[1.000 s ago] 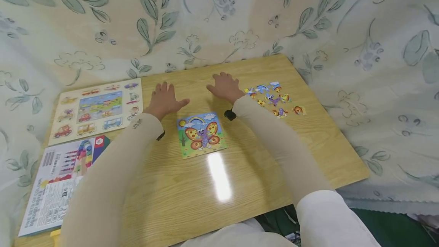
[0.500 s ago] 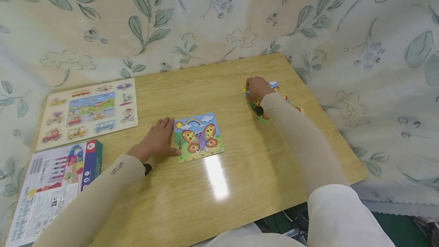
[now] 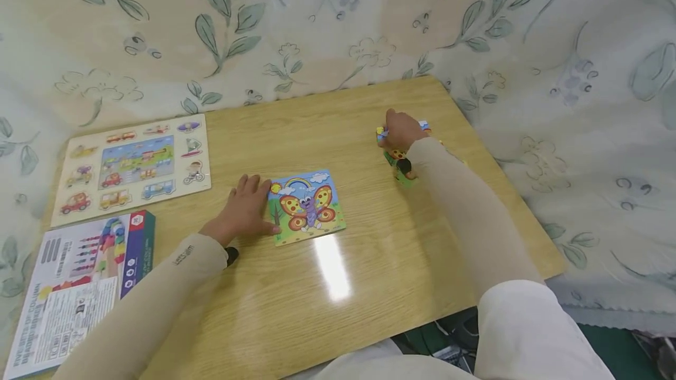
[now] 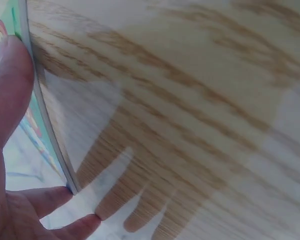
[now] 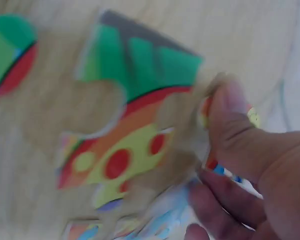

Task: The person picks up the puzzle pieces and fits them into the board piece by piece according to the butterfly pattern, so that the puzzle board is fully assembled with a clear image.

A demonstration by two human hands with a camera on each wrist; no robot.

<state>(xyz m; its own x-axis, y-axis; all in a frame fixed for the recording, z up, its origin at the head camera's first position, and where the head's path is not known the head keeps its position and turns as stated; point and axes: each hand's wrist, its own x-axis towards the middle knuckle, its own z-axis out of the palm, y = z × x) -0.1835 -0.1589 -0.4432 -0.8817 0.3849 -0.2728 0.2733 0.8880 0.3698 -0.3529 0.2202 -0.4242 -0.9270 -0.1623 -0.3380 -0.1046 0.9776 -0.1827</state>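
Observation:
The square butterfly picture board (image 3: 311, 207) lies flat near the middle of the table. My left hand (image 3: 243, 210) rests at its left edge, fingers extended and thumb on the board's lower left corner. In the left wrist view, the thumb (image 4: 12, 85) overlaps the board's face and a fingertip meets its edge. Farther right, my right hand (image 3: 400, 131) is over loose jigsaw pieces (image 3: 405, 178), covering many of them. In the right wrist view its thumb and fingers pinch a small, partly hidden jigsaw piece (image 5: 211, 162). Beside it lies a green, red and yellow piece (image 5: 135, 120).
A vehicle peg puzzle board (image 3: 132, 169) lies at the table's back left. In front of it is a toy box (image 3: 79, 292) with printed labels. Floral cloth (image 3: 317, 28) hangs behind the wooden table (image 3: 296, 304), which reflects a bright light.
My left hand has come down and nearer, onto the butterfly board's left edge. My right hand has moved right to the loose pieces, and its fingers have curled to pinch one.

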